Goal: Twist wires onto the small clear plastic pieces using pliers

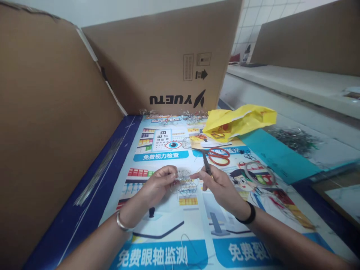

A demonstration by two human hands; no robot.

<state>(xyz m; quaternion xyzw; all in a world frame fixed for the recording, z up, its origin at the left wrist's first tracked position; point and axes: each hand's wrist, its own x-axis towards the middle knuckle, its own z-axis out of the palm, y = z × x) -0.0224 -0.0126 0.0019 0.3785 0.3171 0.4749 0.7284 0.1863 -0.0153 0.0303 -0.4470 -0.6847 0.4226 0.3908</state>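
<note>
My left hand [161,182] pinches the edge of a curled thin-wire piece [185,183], a loose shape of loops above the printed poster. My right hand [219,185] is wrapped round a pair of pliers [206,165], their dark jaws pointing up and away. Its index finger reaches left to the right side of the wire piece; whether it touches is hard to tell. Just beyond the pliers lies a pair of scissors [219,156] with orange-red handles. The pliers' handles are mostly hidden in my palm.
Cardboard walls [157,56] stand at the back and left. A yellow bag [242,120] lies open at back right, near a pile of wire scraps [298,140]. A wire coil [260,173] sits at right, a bundle of straight wires [98,172] at left. More curled wire pieces [192,117] line the back.
</note>
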